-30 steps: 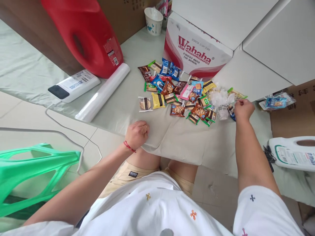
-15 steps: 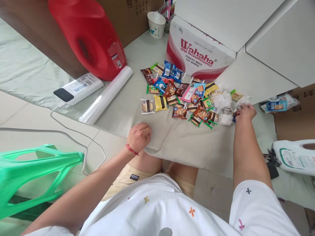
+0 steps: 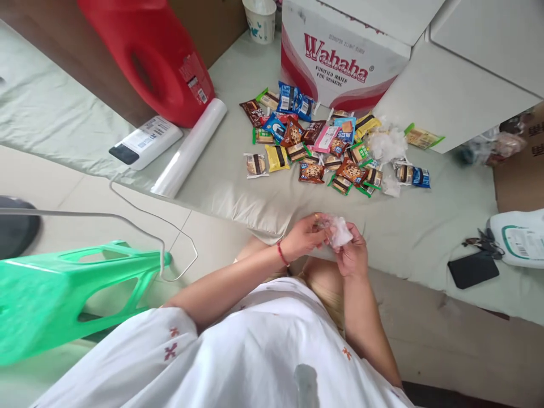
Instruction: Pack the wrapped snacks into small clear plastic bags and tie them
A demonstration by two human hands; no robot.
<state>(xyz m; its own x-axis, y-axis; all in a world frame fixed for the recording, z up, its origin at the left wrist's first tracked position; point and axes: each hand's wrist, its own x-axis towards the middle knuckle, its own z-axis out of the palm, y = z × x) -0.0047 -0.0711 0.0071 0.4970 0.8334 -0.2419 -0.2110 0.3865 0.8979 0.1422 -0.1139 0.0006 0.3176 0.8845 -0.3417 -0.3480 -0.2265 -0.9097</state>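
Fingers of my left hand (image 3: 302, 237) and right hand (image 3: 353, 255) pinch opposite sides of crumpled, translucent white plastic film (image 3: 340, 232), near the pale green cloth's (image 3: 382, 224) front edge; two-sided grip presumably steadies limp material. Small, colourful wrapped snacks (image 3: 326, 139) lie beyond.

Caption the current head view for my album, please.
Left hand and right hand hold crumpled translucent plastic before scattered wrapped snacks.

Bright, diffuse light leaves soft shadows; glare streaks the plastic roll (image 3: 190, 149), while bagged packets (image 3: 495, 148) blur at right and wide-angle distortion stretches the edges.
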